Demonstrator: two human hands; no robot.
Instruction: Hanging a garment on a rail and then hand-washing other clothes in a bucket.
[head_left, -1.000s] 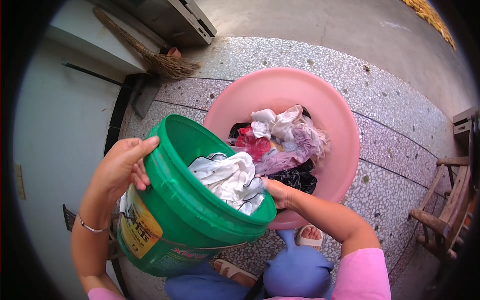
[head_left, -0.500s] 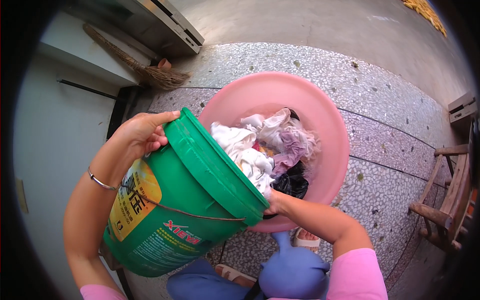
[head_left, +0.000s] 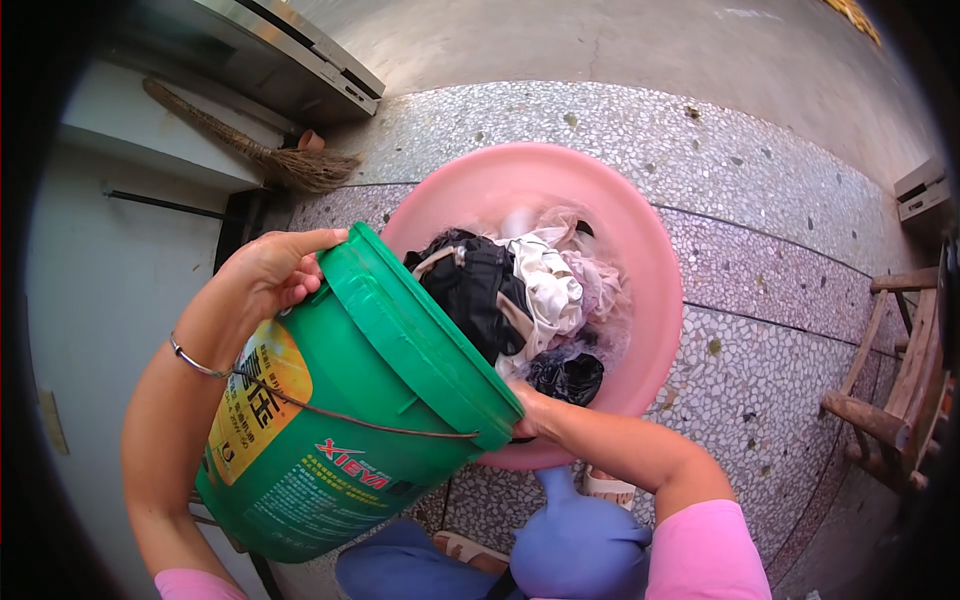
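1. Half a second ago the green plastic bucket (head_left: 350,420) had its mouth just over the near rim of the pink basin (head_left: 640,250), with white cloth spilling from it. Now it is tipped further, and a black garment (head_left: 470,290) with pale straps has come out on top of the heap.
2. A second ago the bucket stood far more upright, its open mouth facing up with the white cloth still inside.
3. The laundry pile (head_left: 560,300) in the basin has grown since then: white and pale pink cloth now lies under and beside the black piece.
4. The bucket's long axis runs from lower left to upper right. Its mouth points up-right into the basin and its base points down-left toward the person.
5. The left hand (head_left: 275,270) grips the upper rim, fingers curled over the edge and thumb along the outside.
6. The right hand (head_left: 530,410) clasps the lower rim near the wire bail; its fingers are hidden under the lip, so their spread cannot be told.
7. The basin sits on a speckled terrazzo floor (head_left: 760,200). A straw broom (head_left: 290,160) leans at the upper left and a wooden chair (head_left: 900,380) stands at the right.
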